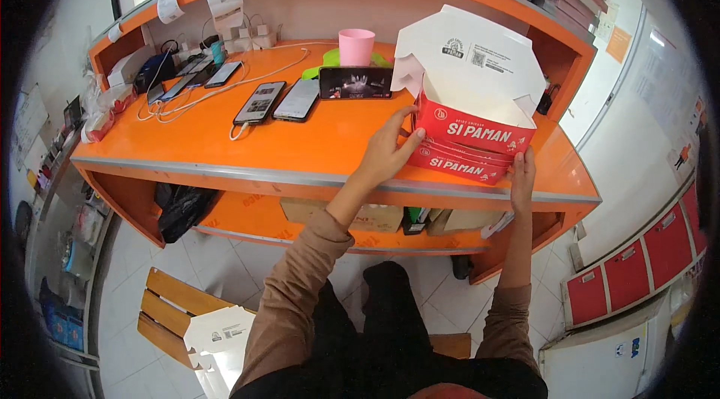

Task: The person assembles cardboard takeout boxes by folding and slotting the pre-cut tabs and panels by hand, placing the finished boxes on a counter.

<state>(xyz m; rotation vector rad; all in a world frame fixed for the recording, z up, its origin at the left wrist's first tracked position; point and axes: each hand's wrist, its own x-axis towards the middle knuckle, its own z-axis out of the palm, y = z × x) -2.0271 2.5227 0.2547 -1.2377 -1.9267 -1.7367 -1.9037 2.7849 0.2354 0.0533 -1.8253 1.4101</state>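
Note:
A red cardboard food box [472, 127] with its white-lined lid [469, 46] raised sits on top of a stack of similar red boxes [456, 165] at the right of the orange desk. My left hand [390, 145] holds the top box at its left corner, thumb on the front and fingers round the side. At the stack's right front corner, the fingers of my right hand [523, 172] press against the boxes with the thumb on the front. The inside of the top box is mostly hidden by its front wall.
Left of the boxes, a phone [355, 82] leans before a pink cup [356, 47]. Two more phones [260, 103] lie flat on the desk [315, 148], with white cables [225, 84] running leftward. An unfolded white carton [219, 339] rests on a wooden seat [169, 309] at lower left.

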